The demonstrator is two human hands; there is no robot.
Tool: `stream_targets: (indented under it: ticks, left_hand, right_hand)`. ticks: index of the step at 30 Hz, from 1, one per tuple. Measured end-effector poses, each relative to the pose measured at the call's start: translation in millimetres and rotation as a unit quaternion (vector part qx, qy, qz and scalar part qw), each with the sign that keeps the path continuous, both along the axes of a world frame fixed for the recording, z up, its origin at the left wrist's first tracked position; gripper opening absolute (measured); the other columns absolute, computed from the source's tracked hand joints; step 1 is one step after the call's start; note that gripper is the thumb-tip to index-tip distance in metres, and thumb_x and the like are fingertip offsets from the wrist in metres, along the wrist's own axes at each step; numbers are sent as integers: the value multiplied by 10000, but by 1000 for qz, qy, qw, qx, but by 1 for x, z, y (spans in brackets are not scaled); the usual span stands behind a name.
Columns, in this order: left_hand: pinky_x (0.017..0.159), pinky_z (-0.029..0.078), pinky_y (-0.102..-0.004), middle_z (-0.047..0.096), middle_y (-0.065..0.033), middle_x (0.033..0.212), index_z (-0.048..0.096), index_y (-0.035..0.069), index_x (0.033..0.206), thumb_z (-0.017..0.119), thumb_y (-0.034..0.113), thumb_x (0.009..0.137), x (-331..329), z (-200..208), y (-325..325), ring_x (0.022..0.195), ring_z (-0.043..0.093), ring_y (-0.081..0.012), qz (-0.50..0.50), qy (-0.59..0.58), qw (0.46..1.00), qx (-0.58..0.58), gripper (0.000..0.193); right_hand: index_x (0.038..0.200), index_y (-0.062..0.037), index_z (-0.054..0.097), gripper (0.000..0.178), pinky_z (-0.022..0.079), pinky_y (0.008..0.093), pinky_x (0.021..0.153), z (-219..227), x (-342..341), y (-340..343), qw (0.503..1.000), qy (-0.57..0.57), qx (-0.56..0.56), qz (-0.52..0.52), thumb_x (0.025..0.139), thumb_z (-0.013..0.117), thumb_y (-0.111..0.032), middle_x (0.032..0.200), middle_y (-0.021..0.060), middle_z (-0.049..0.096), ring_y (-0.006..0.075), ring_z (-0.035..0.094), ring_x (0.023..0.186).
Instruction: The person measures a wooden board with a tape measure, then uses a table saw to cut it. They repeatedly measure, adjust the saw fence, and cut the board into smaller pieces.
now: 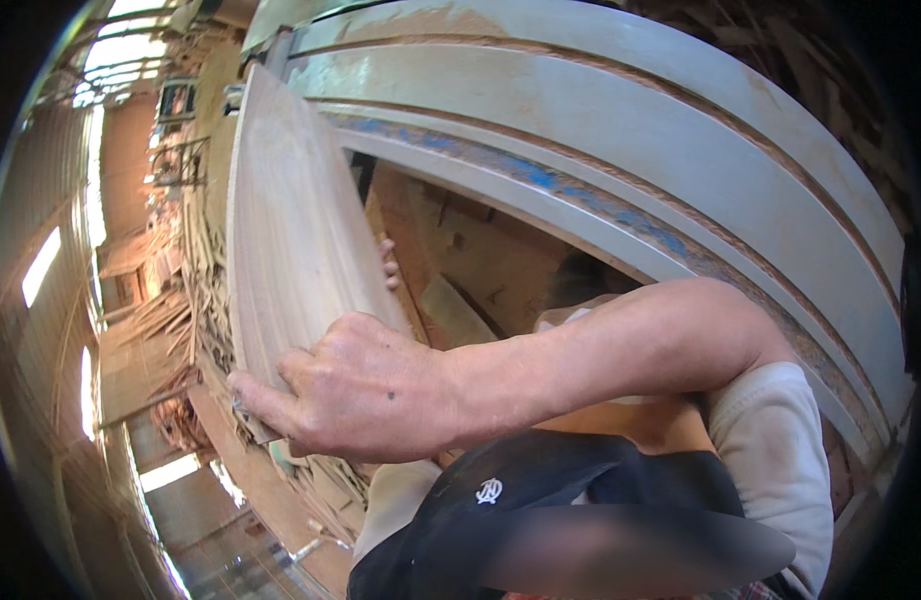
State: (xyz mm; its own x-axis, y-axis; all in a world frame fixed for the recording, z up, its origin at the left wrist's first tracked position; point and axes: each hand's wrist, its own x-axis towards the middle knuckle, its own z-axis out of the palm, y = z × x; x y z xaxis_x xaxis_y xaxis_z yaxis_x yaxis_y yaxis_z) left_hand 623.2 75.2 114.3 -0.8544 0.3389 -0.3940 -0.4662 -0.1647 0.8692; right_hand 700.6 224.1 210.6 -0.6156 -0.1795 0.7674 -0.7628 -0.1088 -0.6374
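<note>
A long, pale brown wooden board (pixel 301 220) slants away from me, its grain running lengthwise. My right hand (pixel 366 390), back upward, is closed over the board's near end, with a finger and thumb at the left corner. The bare right forearm crosses in from the right, elbow raised. Only fingertips of my left hand (pixel 389 265) show, curled at the board's right edge; its palm and forearm are hidden behind the board and the right arm. The far end of the board lies beside a large grey surface (pixel 621 105).
Brown, dusty grooves (pixel 541 55) cross the grey surface, and blue patches (pixel 541 175) mark its near side. Wood scraps (pixel 471 310) lie below. Piles of thin wood strips (pixel 206 290) line the left. A black cap (pixel 581 470) with a white emblem fills the lower edge.
</note>
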Motion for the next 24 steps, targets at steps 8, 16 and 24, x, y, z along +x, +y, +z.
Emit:
stream_targets:
  ticks: [8, 16, 24]
  left_hand:
    - [863, 634, -383, 763, -136, 1262, 664, -11, 1355, 727, 230, 1037, 6, -28, -43, 1065, 761, -278, 79, -89, 983, 141, 404]
    - [883, 649, -434, 742, -153, 1315, 618, -24, 1410, 699, 257, 1051, -21, -80, -44, 1127, 752, -300, 167, -129, 976, 59, 463]
    - [809, 636, -328, 758, -64, 1126, 629, 31, 1263, 692, 158, 1055, -47, -116, 90, 896, 751, -178, 95, 4, 988, 118, 251]
  right_hand:
    - [1395, 45, 591, 753, 596, 438, 683, -6, -6, -4, 999, 4, 45, 13, 798, 806, -360, 1023, 212, 708, 357, 753, 834]
    - [1662, 12, 291, 867, 386, 417, 1231, -85, -16, 111, 975, -170, -116, -89, 933, 750, -84, 1681, 221, 401, 308, 457, 1504]
    - [1625, 12, 379, 759, 477, 440, 1167, -118, -14, 308, 878, -312, -334, -144, 916, 631, -87, 1576, 186, 535, 297, 553, 1423]
